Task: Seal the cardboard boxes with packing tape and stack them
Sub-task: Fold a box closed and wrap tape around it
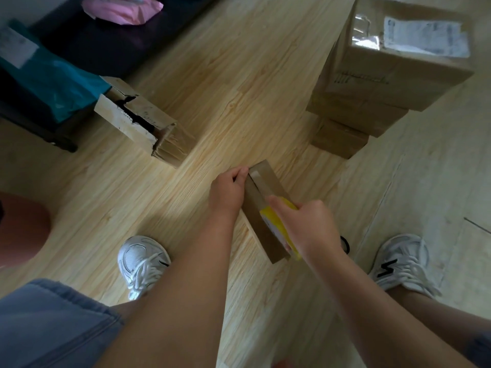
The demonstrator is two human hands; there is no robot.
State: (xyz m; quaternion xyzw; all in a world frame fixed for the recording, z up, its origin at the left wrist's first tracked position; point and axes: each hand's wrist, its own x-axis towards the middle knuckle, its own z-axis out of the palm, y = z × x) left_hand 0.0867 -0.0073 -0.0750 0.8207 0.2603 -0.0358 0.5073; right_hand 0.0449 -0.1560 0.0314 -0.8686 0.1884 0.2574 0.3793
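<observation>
Near the stack of boxes (372,88), on the floor (212,102) just this side of it, the narrow box (256,211) lies lengthwise. Your left hand (228,191) pinches its far end, likely to steady it, while your right hand (310,224) grips the yellow tape roll (269,216) against its seam.

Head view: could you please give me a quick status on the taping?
Left hand grips small box at far end. Right hand holds yellow tape dispenser on its top. Box stack stands apart, far right.
</observation>
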